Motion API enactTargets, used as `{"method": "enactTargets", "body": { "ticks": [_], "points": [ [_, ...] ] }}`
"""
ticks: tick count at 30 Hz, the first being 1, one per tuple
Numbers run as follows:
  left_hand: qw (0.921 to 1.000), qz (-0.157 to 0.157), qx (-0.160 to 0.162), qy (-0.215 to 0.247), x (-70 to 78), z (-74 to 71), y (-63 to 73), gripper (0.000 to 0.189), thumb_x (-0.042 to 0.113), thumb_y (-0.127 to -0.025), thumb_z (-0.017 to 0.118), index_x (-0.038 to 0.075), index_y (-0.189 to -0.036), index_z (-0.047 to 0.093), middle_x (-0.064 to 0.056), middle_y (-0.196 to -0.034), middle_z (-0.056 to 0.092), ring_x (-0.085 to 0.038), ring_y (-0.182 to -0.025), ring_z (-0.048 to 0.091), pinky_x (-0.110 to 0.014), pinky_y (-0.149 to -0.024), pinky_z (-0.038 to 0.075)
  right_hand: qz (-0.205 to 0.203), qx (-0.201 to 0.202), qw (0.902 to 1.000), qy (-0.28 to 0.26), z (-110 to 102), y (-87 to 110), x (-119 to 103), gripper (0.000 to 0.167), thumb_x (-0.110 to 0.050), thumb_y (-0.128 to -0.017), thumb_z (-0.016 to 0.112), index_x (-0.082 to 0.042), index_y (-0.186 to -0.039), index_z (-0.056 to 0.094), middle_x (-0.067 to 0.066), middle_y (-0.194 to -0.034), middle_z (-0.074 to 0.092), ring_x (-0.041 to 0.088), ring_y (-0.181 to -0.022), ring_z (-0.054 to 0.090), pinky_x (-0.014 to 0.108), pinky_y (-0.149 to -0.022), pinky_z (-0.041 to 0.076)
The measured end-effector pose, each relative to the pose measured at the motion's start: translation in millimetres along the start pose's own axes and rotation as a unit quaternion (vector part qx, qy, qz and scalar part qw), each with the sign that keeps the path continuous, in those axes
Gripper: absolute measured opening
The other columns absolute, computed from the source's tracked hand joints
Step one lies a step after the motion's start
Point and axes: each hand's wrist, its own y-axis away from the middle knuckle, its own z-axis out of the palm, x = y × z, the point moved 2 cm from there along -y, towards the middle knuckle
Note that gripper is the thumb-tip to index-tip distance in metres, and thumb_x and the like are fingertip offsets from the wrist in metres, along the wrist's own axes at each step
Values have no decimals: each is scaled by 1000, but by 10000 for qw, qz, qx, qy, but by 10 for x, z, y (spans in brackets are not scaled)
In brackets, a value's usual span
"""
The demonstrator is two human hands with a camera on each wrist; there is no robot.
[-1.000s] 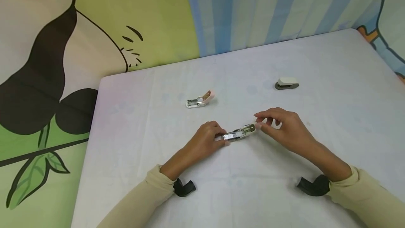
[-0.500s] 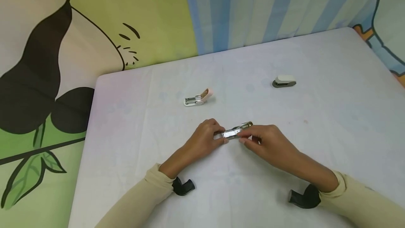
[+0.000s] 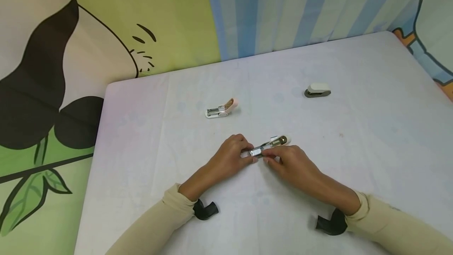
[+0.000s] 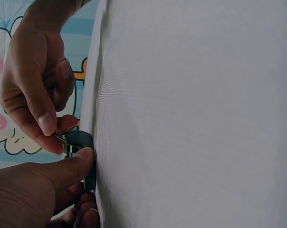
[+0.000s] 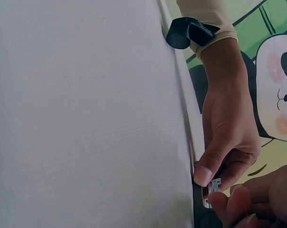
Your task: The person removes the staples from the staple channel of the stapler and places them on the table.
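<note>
An opened stapler lies at the table's middle in the head view, its white top swung back to the right, exposing the metal channel. My left hand grips the base's left end between thumb and fingers. At the channel, my right hand pinches with thumb and forefinger. In the left wrist view that right hand has its fingertips on thin metal at the stapler's dark base. The right wrist view shows the left thumb on the stapler, partly hidden by the right fingers.
Farther back, a pink-and-white stapler lies opened, left of centre. A closed white-and-grey stapler lies at the back right. The white cloth-covered table meets a cartoon-printed backdrop. Black wrist mounts hang below both sleeves.
My right hand has moved left from the stapler's swung-back top, over the metal channel, toward my left hand. The left hand keeps its grip on the base.
</note>
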Motion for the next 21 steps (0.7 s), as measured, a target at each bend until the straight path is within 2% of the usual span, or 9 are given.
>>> {"method": "enactTargets", "body": {
  "ticks": [5,8,15,18,21],
  "points": [
    [10000,-70,-38,-23,-3,2,-1,27,16,-80,82,1,-101,74,0,-88,60,-12,-81,50,-25,-69,42,228,-87,9991,-351,3,8,9,21,-5,-88,72,-1,-109,73,1,-87,70,2,-45,44,24,-43,39],
    [9999,-96,-47,-39,-2,0,0,28,17,-80,82,1,-101,74,0,-88,60,-12,-82,51,-24,-69,43,405,-213,9977,-504,11,7,5,22,-3,-89,70,-1,-111,71,2,-84,68,1,-38,46,25,-40,39],
    [10000,-64,-17,-40,4,-2,12,27,16,-81,82,1,-101,74,0,-88,59,-13,-81,50,-25,-69,42,548,-417,9966,-456,20,-49,-16,21,-8,-93,66,0,-112,70,-5,-77,67,3,-38,49,25,-47,42],
    [10000,-10,14,-50,5,2,13,26,16,-80,82,1,-100,74,-1,-87,59,-14,-81,51,-25,-69,42,651,-507,9946,-634,9,-67,-4,18,-8,-94,64,-1,-109,70,-7,-74,67,6,-40,52,25,-47,42],
    [10000,8,27,-36,9,3,11,27,16,-80,82,1,-100,74,-1,-87,59,-14,-81,51,-26,-69,42,874,-640,9887,-1034,-7,-72,15,17,-8,-95,63,0,-108,69,-5,-73,67,13,-41,56,26,-44,41]
  ]
}}
